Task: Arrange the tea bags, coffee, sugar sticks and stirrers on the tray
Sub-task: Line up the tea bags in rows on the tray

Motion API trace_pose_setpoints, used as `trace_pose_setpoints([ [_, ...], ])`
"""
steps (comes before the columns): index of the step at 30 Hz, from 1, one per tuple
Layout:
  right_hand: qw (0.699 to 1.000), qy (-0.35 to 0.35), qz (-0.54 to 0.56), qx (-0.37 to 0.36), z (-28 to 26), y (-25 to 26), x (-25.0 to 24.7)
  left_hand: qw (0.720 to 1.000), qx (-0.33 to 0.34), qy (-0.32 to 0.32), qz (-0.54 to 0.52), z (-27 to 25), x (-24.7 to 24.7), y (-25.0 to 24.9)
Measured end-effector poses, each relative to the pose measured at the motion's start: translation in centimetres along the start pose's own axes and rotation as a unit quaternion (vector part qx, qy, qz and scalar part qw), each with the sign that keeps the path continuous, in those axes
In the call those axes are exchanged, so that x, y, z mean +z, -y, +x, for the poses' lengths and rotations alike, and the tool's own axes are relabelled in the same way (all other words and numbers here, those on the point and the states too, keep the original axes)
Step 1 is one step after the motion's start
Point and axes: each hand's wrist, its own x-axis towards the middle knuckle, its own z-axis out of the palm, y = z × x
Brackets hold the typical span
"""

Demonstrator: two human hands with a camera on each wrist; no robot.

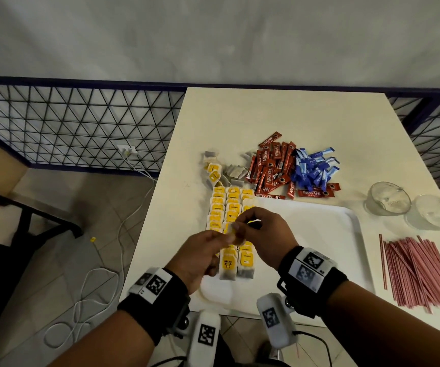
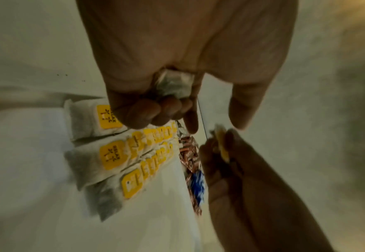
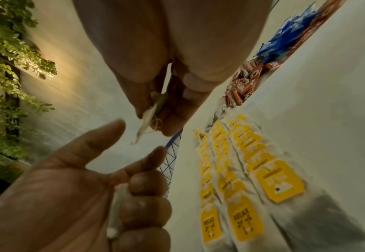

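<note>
Both hands hover above the tea-bag rows (image 1: 229, 207) at the tray's (image 1: 319, 234) nine o'clock edge. The left hand (image 1: 200, 256) clenches a soft, feather-light tea bag (image 2: 175, 85); the right hand (image 1: 262, 231) pinches what seems its tag (image 3: 150, 116). Hold the bag's body, not its fragile string.

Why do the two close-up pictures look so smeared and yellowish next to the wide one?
Head view: evenly lit, table sharp. Left wrist view: dim, blurred, tea bags smeared. Right wrist view: stretched by the wide lens, warm glare on the wall.
</note>
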Motion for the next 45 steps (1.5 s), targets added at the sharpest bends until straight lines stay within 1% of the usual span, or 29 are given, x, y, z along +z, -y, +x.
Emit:
trace_pose_setpoints([
  [1,1.000,-0.008,0.006,0.000,0.1,0.0,0.1,0.999,0.031,0.006,0.041,0.0,0.3,0.3],
  [2,1.000,-0.014,-0.003,-0.003,0.1,0.0,0.2,0.995,0.066,-0.007,0.076,0.0,0.5,0.3],
  [3,1.000,-0.020,-0.021,-0.006,0.1,-0.1,0.2,0.986,0.109,-0.028,0.125,0.1,0.4,0.2],
  [4,0.999,-0.026,-0.041,-0.011,0.0,-0.3,0.1,0.967,0.154,-0.048,0.197,0.1,0.1,-0.1],
  [5,0.997,-0.029,-0.062,-0.022,0.0,-0.3,-0.1,0.935,0.194,-0.061,0.289,0.2,-0.4,-0.6],
  [6,0.995,-0.026,-0.084,-0.043,-0.1,-0.4,-0.3,0.893,0.227,-0.063,0.384,0.2,-1.0,-1.1],
  [8,0.988,0.021,-0.123,-0.095,-0.3,-0.6,-0.5,0.810,0.257,-0.026,0.527,-0.3,-1.8,-2.6],
  [9,0.982,0.049,-0.138,-0.118,-0.3,-0.5,-0.4,0.776,0.261,0.001,0.573,-0.5,-1.9,-3.4],
  [10,0.975,0.072,-0.149,-0.147,-0.4,-0.3,-0.2,0.752,0.265,0.021,0.603,-0.6,-2.0,-3.9],
  [11,0.969,0.083,-0.157,-0.171,-0.4,0.0,0.1,0.740,0.270,0.036,0.615,-0.6,-2.1,-4.5],
  [12,0.965,0.084,-0.164,-0.186,-0.4,0.1,0.4,0.738,0.275,0.043,0.615,-0.6,-2.1,-5.0],
  [13,0.965,0.081,-0.170,-0.182,-0.4,0.5,0.6,0.746,0.284,0.045,0.601,-0.7,-2.2,-5.4],
  [14,0.968,0.077,-0.172,-0.166,-0.4,0.9,0.7,0.762,0.291,0.040,0.577,-0.7,-2.3,-5.5],
  [16,0.976,0.076,-0.160,-0.126,-0.2,1.5,0.5,0.818,0.300,0.012,0.490,-0.8,-2.8,-5.1],
  [18,0.982,0.083,-0.133,-0.106,-0.2,1.8,0.3,0.875,0.280,-0.006,0.395,-0.7,-3.3,-4.1],
  [19,0.984,0.088,-0.120,-0.100,-0.2,1.9,0.2,0.890,0.262,-0.004,0.374,-0.5,-3.4,-3.5],
  [22,0.986,0.102,-0.100,-0.090,-0.2,2.1,0.5,0.883,0.237,0.002,0.405,0.4,-3.8,-1.4],
  [25,0.985,0.095,-0.124,-0.078,-0.2,2.1,1.1,0.907,0.234,0.007,0.350,0.2,-4.1,-0.2],
  [27,0.985,0.095,-0.130,-0.064,-0.2,1.9,1.4,0.917,0.222,-0.011,0.330,0.0,-4.4,0.6],
  [29,0.980,0.106,-0.155,-0.060,-0.1,1.4,1.9,0.925,0.196,-0.040,0.324,0.0,-4.6,1.7],
  [31,0.967,0.120,-0.213,-0.066,-0.2,0.3,2.1,0.930,0.152,-0.050,0.330,0.0,-4.8,2.9],
  [32,0.960,0.124,-0.242,-0.069,-0.2,-0.4,2.1,0.927,0.127,-0.062,0.347,0.0,-4.9,3.4],
  [34,0.941,0.134,-0.301,-0.078,-0.4,-2.0,1.9,0.898,0.092,-0.105,0.417,0.3,-5.1,4.5],
  [36,0.916,0.148,-0.363,-0.084,-0.6,-3.3,1.7,0.865,0.084,-0.123,0.478,0.6,-4.9,5.3],
  [37,0.904,0.154,-0.388,-0.089,-0.8,-3.8,1.7,0.856,0.083,-0.119,0.496,0.7,-4.7,5.6],
  [39,0.887,0.165,-0.419,-0.105,-1.1,-4.1,1.9,0.845,0.080,-0.105,0.518,0.9,-4.2,5.8],
  [42,0.873,0.162,-0.442,-0.129,-1.4,-4.4,2.6,0.819,0.094,-0.097,0.558,1.2,-3.7,6.1],
  [44,0.872,0.149,-0.444,-0.143,-1.4,-5.0,3.2,0.817,0.086,-0.118,0.558,1.4,-3.7,6.2],
  [45,0.870,0.155,-0.447,-0.142,-1.4,-5.3,3.4,0.817,0.082,-0.132,0.555,1.4,-3.7,6.2],
])
